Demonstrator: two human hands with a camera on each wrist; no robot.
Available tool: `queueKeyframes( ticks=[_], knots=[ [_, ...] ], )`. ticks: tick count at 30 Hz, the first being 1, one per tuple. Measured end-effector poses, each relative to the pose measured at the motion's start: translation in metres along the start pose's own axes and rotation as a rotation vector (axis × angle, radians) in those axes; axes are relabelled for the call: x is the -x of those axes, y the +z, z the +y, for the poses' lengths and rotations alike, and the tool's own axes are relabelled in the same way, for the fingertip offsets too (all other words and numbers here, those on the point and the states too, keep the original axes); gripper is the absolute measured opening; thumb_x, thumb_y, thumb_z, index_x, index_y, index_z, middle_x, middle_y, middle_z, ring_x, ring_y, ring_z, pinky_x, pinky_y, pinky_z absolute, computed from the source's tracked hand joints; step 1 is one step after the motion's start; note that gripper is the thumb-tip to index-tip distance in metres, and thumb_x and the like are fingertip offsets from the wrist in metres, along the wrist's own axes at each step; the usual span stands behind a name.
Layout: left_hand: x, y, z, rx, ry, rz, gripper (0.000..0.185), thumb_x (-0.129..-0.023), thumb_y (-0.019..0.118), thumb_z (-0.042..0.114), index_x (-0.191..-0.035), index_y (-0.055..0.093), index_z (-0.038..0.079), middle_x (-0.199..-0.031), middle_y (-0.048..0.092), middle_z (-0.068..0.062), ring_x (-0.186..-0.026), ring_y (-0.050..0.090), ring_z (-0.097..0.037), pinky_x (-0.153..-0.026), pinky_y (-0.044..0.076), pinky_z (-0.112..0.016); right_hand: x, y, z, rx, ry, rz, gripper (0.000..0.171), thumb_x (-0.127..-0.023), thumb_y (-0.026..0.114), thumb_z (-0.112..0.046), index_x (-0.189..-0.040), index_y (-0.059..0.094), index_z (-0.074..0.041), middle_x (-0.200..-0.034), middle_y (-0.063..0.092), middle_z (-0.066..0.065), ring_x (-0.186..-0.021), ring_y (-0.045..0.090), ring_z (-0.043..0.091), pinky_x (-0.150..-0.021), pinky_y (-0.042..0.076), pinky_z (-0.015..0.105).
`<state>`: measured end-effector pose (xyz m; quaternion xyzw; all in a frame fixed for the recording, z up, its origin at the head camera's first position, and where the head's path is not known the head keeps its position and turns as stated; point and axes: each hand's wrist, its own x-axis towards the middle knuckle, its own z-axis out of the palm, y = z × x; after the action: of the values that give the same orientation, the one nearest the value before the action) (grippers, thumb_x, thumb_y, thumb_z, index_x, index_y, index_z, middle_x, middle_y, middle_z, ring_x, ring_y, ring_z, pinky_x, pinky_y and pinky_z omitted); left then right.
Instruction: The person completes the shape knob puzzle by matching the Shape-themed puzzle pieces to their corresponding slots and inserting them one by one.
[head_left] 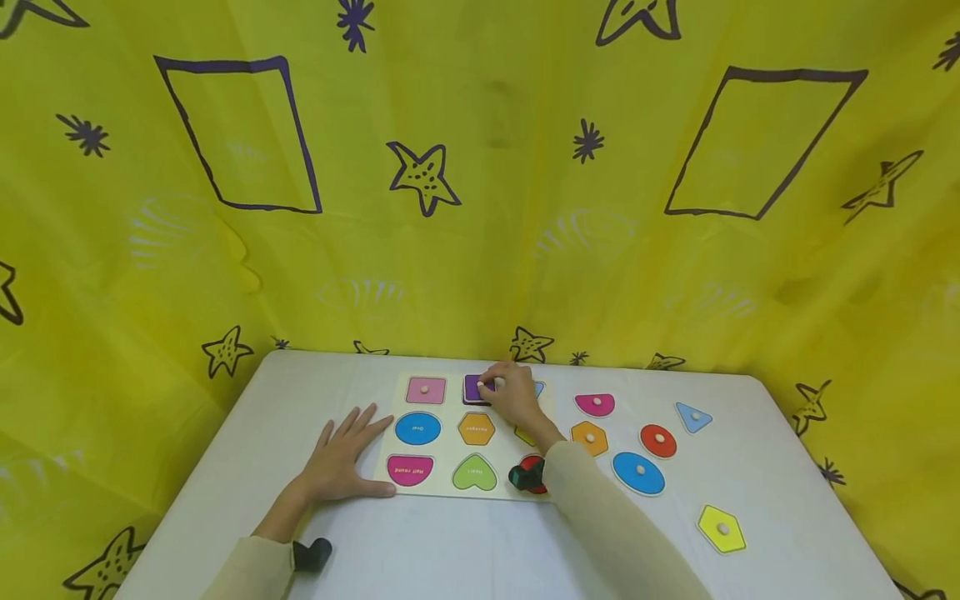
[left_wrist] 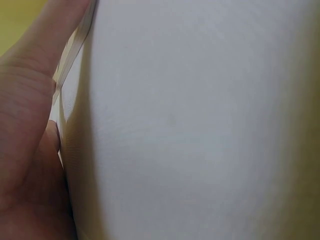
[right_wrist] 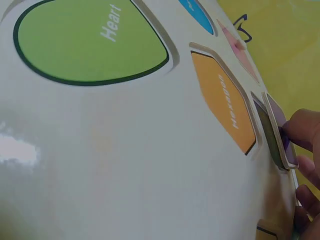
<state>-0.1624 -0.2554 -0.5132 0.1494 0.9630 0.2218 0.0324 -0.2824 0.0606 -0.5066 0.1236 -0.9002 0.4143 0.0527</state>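
A white shape puzzle board (head_left: 449,450) lies on the table, with printed recesses such as Heart, Hexagon, Oval and Half round. My right hand (head_left: 516,396) pinches a purple four-sided piece (head_left: 472,385) by its knob at the board's far row. In the right wrist view this piece (right_wrist: 275,111) tilts at its recess, part of which shows beneath it. To its left, a pink piece (head_left: 416,392) with a knob sits in the board. My left hand (head_left: 337,458) spreads its fingers at the board's left edge, thumb at the near corner.
Right of the board lie loose knobbed pieces: a magenta half round (head_left: 595,407), an orange hexagon (head_left: 582,435), a red circle (head_left: 652,435), a blue oval (head_left: 628,477), a light blue triangle (head_left: 691,421) and a yellow pentagon (head_left: 712,533). A yellow patterned curtain (head_left: 480,267) stands behind the table.
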Motion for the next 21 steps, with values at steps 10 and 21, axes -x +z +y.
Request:
queueKeyframes(
  ticks=[10, 21],
  knots=[
    [-0.0005, -0.0013, 0.0014, -0.003, -0.005, -0.003, 0.111, -0.066, 0.082, 0.070, -0.157, 0.044, 0.021, -0.167, 0.028, -0.017, -0.154, 0.015, -0.047, -0.117, 0.003, -0.076, 0.0022, 0.0068, 0.0009, 0.034, 0.049, 0.028, 0.007, -0.090, 0.080, -0.016, -0.094, 0.083, -0.011, -0.117, 0.068, 0.008, -0.118, 0.051, 0.034, -0.104, 0.037, 0.051],
    [-0.0015, -0.0009, 0.0016, -0.019, -0.005, 0.000, 0.111, -0.065, 0.082, 0.070, -0.157, 0.044, 0.021, -0.166, 0.029, -0.018, -0.153, 0.016, -0.048, -0.116, 0.004, -0.077, 0.0042, 0.0070, -0.0017, 0.038, 0.032, 0.030, 0.008, -0.089, 0.080, -0.017, -0.094, 0.083, -0.011, -0.120, 0.067, 0.009, -0.119, 0.050, 0.037, -0.103, 0.037, 0.053]
  ],
)
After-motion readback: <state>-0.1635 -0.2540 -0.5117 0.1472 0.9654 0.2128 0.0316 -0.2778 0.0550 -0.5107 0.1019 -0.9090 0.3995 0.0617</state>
